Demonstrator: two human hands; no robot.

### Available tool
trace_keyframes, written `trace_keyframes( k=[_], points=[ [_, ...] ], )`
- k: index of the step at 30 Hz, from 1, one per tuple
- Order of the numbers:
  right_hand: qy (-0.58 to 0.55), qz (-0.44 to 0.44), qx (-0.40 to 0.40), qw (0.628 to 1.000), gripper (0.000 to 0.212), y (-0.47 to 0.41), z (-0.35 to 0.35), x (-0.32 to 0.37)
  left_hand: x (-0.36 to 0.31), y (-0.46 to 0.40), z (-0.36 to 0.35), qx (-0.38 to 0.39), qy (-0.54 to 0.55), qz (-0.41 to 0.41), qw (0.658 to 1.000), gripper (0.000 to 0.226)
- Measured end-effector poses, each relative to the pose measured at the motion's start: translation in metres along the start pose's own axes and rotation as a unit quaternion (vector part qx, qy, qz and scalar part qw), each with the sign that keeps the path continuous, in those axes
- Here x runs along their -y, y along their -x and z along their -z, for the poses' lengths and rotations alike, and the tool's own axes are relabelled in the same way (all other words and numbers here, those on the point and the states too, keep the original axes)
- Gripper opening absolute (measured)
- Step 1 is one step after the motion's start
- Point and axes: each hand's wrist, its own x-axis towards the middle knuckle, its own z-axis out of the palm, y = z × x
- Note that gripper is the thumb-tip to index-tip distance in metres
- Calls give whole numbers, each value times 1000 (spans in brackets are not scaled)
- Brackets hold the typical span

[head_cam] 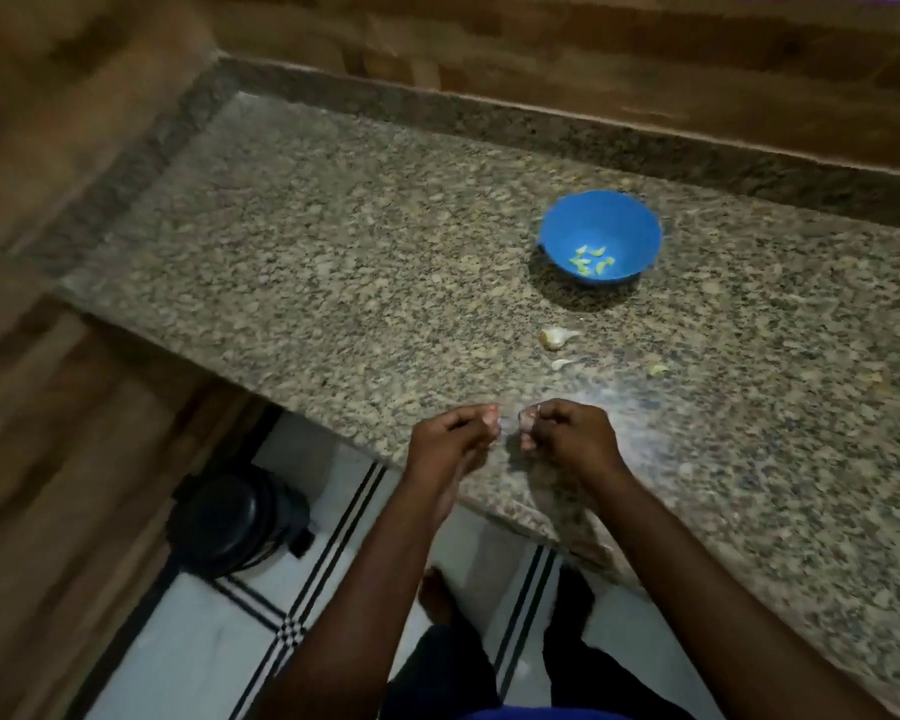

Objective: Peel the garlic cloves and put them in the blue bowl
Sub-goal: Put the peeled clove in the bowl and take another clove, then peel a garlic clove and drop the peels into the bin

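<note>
Just below the frame's centre, your left hand (450, 436) and right hand (567, 433) sit close together over the granite counter (333, 252) edge, fingers curled, pinching something too small to make out. The blue bowl (601, 220), right of centre, holds peeled cloves (591, 259). Two unpeeled garlic cloves (557, 337) lie between bowl and hands

Blue bowl (599, 236) holds peeled cloves (591, 260); unpeeled garlic cloves (556, 337) lie just before it.
</note>
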Motion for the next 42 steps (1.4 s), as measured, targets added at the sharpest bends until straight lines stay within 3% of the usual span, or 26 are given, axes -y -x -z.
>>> trace_keyframes(
  k=[8, 12, 16, 22, 30, 38, 42],
  points=[
    [-60, 13, 168, 984, 12, 56, -181, 61, -27, 33, 183, -45, 232, -55, 970, 12],
    [-27, 10, 220, 975, 2, 84, -317, 67, -33, 48, 312, -87, 287, -79, 951, 15],
    [-5, -26, 273, 962, 8, 108, -454, 63, -31, 51, 441, -130, 321, -84, 934, 15],
    [48, -56, 310, 948, 12, 119, -590, 53, -18, 46, 570, -196, 364, -58, 909, 15],
    [147, -104, 309, 934, 18, 76, -695, -16, 28, -2, 661, -265, 397, -28, 878, 11],
    [264, -138, 260, 918, 13, 9, -755, -104, 92, -96, 702, -268, 384, 30, 883, 15],
    [229, -193, 203, 932, 14, -27, -778, -146, 133, -153, 719, -255, 411, 39, 874, 20]
  ],
)
